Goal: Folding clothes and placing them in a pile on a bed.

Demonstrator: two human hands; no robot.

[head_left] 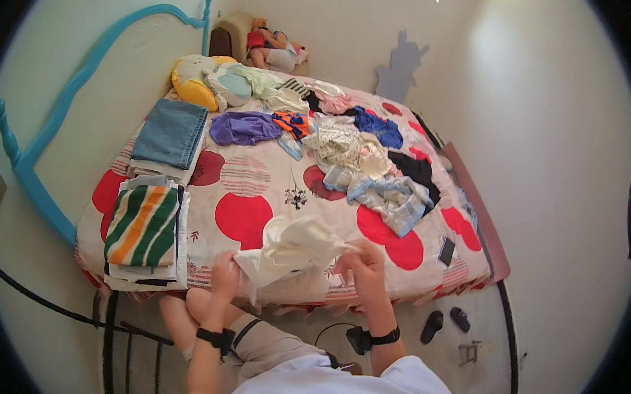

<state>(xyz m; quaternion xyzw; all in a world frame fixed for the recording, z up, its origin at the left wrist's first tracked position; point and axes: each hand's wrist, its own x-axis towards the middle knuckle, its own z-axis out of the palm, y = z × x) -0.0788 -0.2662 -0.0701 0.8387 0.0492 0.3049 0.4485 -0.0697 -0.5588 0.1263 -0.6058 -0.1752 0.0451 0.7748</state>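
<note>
A white cloth garment (295,247) is stretched between my two hands, over the near edge of the bed; its exact kind does not show. My left hand (225,274) is closed on its left edge. At its right end, my right hand (362,262) pinches a gathered part of the fabric. To the left of my hands lies a stack of folded clothes, topped by a green, orange and white striped piece (143,225). Behind that stack are folded blue jeans (170,134) on another pile.
Across the bed (245,175) spreads a heap of loose clothes (347,145), with a purple garment (244,128) at its left. Plush cushions (193,80) rest by the blue-framed headboard (108,72). A dark phone (447,251) lies near the right edge; black slippers (432,326) are on the floor.
</note>
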